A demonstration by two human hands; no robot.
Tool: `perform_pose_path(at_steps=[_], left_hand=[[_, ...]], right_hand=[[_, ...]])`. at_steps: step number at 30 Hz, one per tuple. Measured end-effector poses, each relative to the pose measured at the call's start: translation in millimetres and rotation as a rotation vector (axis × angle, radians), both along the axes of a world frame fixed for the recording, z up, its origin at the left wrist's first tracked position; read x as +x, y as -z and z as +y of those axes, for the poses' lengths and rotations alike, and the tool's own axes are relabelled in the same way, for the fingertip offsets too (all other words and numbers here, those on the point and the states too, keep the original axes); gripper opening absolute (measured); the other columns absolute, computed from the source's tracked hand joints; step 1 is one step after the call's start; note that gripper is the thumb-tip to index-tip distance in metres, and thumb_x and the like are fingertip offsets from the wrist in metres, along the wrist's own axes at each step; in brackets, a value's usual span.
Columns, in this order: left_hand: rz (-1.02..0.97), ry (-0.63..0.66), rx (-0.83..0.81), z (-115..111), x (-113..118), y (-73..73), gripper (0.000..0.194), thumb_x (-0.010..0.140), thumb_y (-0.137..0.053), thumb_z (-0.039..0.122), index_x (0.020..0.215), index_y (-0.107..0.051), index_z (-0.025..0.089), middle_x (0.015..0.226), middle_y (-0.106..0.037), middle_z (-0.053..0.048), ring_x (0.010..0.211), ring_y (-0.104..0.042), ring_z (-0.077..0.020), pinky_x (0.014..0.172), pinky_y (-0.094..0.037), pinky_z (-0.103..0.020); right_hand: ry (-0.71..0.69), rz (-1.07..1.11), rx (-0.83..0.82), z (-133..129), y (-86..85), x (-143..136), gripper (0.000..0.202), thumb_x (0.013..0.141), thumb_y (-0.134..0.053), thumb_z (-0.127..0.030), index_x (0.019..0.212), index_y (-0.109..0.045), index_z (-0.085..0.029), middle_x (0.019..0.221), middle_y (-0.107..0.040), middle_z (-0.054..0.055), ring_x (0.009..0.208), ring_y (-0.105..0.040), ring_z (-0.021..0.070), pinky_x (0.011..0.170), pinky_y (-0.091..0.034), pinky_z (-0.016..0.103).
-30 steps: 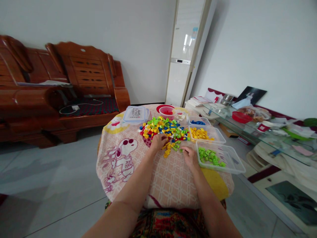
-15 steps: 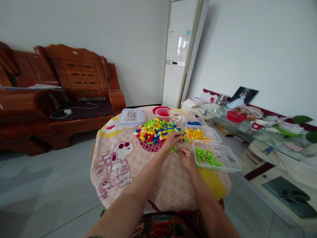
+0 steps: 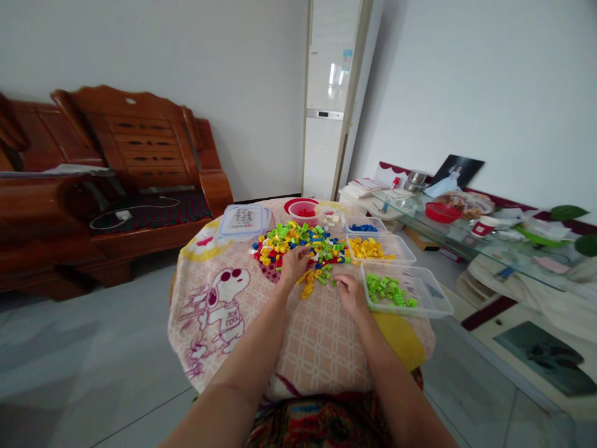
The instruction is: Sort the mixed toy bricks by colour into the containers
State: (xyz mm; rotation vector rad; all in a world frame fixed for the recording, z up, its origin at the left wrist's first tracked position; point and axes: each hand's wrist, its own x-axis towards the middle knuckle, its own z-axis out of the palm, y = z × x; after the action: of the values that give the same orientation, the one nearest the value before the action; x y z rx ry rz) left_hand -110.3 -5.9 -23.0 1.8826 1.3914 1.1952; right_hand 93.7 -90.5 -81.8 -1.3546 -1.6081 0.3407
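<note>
A mixed pile of small plastic building bricks (image 3: 298,235) in green, yellow, blue, red and white lies on the cloth-covered table. At the pile's front edge is my left hand (image 3: 295,264), fingers curled together; what is in them is hidden. My right hand (image 3: 351,292) has its fingertips pinched at a green brick (image 3: 334,282), beside the green-brick box. Between the hands lie loose yellow bricks (image 3: 308,283) and several green bricks (image 3: 323,277). To the right stand clear boxes of green bricks (image 3: 443,303), yellow bricks (image 3: 403,250) and blue bricks (image 3: 380,228).
Behind the pile stands a round tub (image 3: 318,211) with red bricks, beside some white bricks (image 3: 332,220). A lidded plastic box (image 3: 245,221) sits at the back left. A cluttered glass shelf (image 3: 504,264) runs along the right, and a wooden sofa (image 3: 149,149) stands at the left.
My left hand has moved left, from near the yellow-brick box to the pile's front. Yellow bricks now show between the hands. My right hand has stayed nearly in place.
</note>
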Motion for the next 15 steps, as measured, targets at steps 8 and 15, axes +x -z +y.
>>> perform_pose_path(at_steps=[8,15], left_hand=[[0.174,0.084,-0.005,-8.2,-23.9,4.6,0.026,0.081,-0.062,0.016,0.098,-0.081,0.019,0.091,-0.08,-0.003,0.08,-0.069,-0.0157,0.079,-0.052,-0.023],[0.392,0.271,0.033,-10.2,-16.3,9.6,0.03,0.075,-0.061,0.009,0.092,-0.082,0.023,0.097,-0.078,-0.005,0.091,-0.069,-0.0178,0.086,-0.05,-0.023]], right_hand=[[-0.006,-0.015,-0.001,-1.7,-4.1,2.1,0.029,0.079,-0.051,-0.017,0.086,-0.079,-0.024,0.092,-0.079,0.006,0.091,-0.071,0.0231,0.087,-0.055,0.036],[-0.013,-0.027,-0.011,-1.7,-3.2,3.6,0.029,0.082,-0.051,-0.019,0.088,-0.079,-0.022,0.097,-0.079,0.008,0.093,-0.071,0.0236,0.088,-0.055,0.037]])
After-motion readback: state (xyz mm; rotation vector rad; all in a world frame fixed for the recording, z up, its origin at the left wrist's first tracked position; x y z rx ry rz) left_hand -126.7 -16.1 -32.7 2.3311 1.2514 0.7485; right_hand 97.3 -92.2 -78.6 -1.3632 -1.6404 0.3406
